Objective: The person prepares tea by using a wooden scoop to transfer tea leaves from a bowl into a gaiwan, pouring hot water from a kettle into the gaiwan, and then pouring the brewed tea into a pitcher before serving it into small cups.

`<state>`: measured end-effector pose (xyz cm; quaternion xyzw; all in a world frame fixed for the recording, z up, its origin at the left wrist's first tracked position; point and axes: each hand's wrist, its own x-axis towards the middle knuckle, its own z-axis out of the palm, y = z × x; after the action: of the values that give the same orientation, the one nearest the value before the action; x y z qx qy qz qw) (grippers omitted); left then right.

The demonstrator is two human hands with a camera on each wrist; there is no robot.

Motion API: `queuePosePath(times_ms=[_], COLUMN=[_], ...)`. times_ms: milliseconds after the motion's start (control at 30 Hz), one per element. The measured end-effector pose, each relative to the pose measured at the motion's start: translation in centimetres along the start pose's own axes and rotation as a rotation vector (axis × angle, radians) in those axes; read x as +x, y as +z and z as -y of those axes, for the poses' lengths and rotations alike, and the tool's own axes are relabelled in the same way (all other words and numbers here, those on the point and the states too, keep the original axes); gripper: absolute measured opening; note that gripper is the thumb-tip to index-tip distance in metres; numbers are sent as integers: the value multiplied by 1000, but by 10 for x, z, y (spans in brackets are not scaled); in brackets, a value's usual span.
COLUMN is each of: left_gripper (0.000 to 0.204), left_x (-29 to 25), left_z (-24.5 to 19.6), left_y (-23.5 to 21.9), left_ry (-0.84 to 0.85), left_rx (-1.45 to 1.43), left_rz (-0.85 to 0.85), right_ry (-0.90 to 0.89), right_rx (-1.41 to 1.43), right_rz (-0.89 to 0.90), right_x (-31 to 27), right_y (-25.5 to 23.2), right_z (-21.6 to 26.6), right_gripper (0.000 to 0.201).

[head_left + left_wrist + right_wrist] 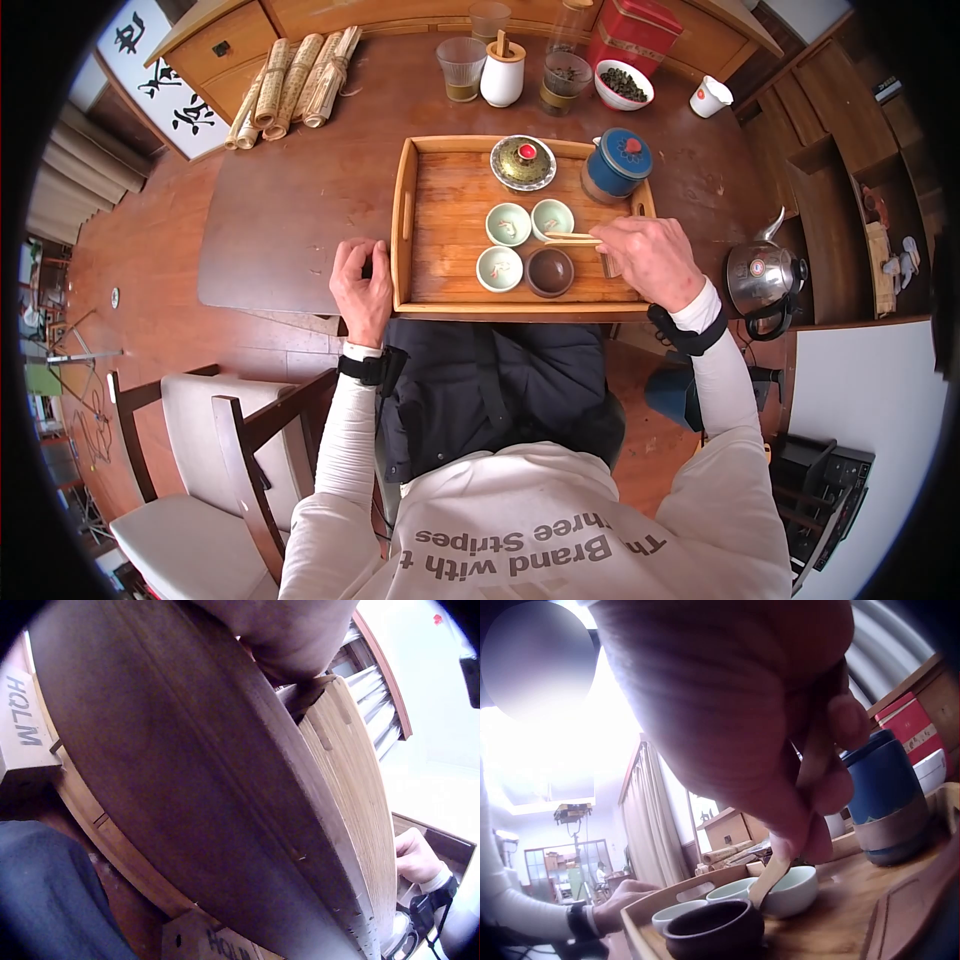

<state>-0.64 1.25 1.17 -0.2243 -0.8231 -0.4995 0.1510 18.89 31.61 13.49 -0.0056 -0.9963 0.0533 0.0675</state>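
Observation:
My right hand [645, 255] pinches a pair of wooden tea tongs [572, 239] over the bamboo tray [440, 250]. Their tips reach the near rim of a pale green teacup [552, 217]. Beside it are two more pale green cups, one at the upper left [508, 225] and another nearer me [499, 269]. A dark brown cup [550, 272] sits just below the tongs; in the right wrist view the tongs [771, 883] come down behind its rim. My left hand [362, 285] rests on the table edge left of the tray, fingers loosely curled, holding nothing.
A lidded patterned bowl [523, 163] and a blue canister [617, 165] stand at the tray's far side. Behind are glasses, a white jar [502, 75], a bowl of tea leaves [623, 85] and rolled bamboo mats [295, 85]. A steel kettle [765, 270] is at right.

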Motion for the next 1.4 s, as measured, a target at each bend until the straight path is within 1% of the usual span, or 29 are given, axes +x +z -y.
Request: queuePosePath(times_ms=[33,267,333,367,433,467,533,567,600,667,733,833,867,933,1067,1133,1267,1333,1400], left_gripper=[10,10,10,10,10,10,10,9,9,9,10,10,10,10,12,12,11,11,10], left_x=[0,1,0,0,0,0,-1,-1,-1,-1,-1,0,0,0,0,0,-1,0,0], left_z=[0,-1,0,1,3,3,2,3,4,6,2,0,0,-1,-2,-2,2,3,2], left_y=[0,0,0,1,1,2,1,1,2,3,1,0,0,0,-1,-1,0,0,1], left_ry=[-5,-8,-7,-6,28,30,11,22,26,26,29,36,29,25,2,-3,2,14,33], left_rx=[-2,15,0,-1,-23,-29,-24,-29,-35,-21,-16,9,12,17,30,24,3,-4,-6], left_rz=[-1,0,3,4,-11,-7,-8,-14,-6,-7,-3,4,5,9,13,17,31,36,17], right_ry=[-12,-35,-30,-28,11,17,187,215,223,331,344,436,435,354,322,375,387,385,496], right_rx=[42,62,118,118,180,176,333,368,364,377,402,483,483,511,568,655,637,652,1126], right_rz=[1,-41,-95,-96,-218,-219,-299,-358,-361,-355,-359,-329,-331,-307,-328,-332,-352,-411,-547], right_x=[1,0,-6,-9,-18,-23,-34,-40,-46,-59,-70,-79,-79,-80,-76,-74,-73,-77,-80], right_y=[0,-4,-10,-14,-22,-23,-24,-17,-13,-4,8,21,24,27,16,9,11,22,41], right_z=[0,1,-1,-2,-4,-4,-6,-9,-10,-6,-3,0,-2,-3,-1,3,6,5,18], right_gripper=[16,15,9,9,14,14,17,17,17,16,15,17,17,17,17,15,15,14,14])
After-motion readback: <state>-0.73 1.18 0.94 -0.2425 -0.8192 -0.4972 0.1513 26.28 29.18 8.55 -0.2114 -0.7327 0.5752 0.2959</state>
